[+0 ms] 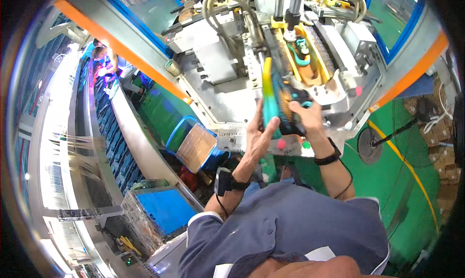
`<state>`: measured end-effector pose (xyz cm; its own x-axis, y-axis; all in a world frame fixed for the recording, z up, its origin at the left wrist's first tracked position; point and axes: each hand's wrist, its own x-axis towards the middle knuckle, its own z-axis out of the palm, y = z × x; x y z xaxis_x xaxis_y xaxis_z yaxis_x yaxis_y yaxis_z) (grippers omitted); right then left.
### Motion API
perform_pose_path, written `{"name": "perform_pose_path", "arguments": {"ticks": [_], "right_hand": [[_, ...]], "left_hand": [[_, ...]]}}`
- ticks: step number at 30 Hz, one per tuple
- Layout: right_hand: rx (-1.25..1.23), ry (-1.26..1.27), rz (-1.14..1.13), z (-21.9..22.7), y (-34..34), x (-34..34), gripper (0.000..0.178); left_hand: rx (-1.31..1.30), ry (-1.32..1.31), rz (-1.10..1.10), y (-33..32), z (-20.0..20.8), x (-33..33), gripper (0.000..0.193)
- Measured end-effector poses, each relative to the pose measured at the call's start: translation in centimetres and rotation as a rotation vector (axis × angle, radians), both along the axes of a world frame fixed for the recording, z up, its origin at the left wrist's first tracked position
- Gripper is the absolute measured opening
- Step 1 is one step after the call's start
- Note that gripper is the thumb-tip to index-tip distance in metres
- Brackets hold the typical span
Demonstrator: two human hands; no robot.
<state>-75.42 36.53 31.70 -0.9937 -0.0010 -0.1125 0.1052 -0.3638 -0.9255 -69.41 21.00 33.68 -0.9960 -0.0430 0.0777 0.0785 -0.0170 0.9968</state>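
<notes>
Both my hands grip a shoe [274, 91] in front of the machine's metal deck. Its sole is teal, turning yellow toward the far end, and the dark upper carries orange cords or laces. My left hand [260, 136] wraps the near left side, thumb along the sole. From the right, my right hand [309, 117] holds the dark part with its thumb on top. Motion blurs the shoe's far end. Just beyond it, to the right, lies a yellow tray-like fixture [325, 67] in the machine, with a teal and black piece [301, 50] inside under a metal rod.
A red button [281, 144] and a green button [306, 145] sit on the machine's front edge. To the left stands a wooden-seated blue chair [193, 147], beyond a conveyor [114, 137] carrying dark pieces. A fan [373, 144] is at right. Another person [109, 64] works far left.
</notes>
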Motion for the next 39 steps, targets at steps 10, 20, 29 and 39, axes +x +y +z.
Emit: {"name": "perform_pose_path", "arguments": {"ticks": [10,20,29,39], "right_hand": [[0.429,0.117,-0.547,0.5,14.6,-5.5,0.050],[0.943,0.102,-0.580,4.3,14.6,-16.6,0.052],[1.441,0.080,0.077,-3.3,1.9,-38.9,0.053],[1.521,0.298,-0.121,-12.6,-7.1,-35.7,0.051]], "left_hand": [[-0.310,-0.088,0.202,5.4,-14.8,-33.4,0.083],[-0.127,-0.424,0.208,0.8,-14.2,-37.2,0.043],[0.363,-0.357,-0.029,-10.4,-3.6,-12.3,0.062],[0.533,-0.253,0.659,-15.8,-2.2,9.4,0.046]]}}
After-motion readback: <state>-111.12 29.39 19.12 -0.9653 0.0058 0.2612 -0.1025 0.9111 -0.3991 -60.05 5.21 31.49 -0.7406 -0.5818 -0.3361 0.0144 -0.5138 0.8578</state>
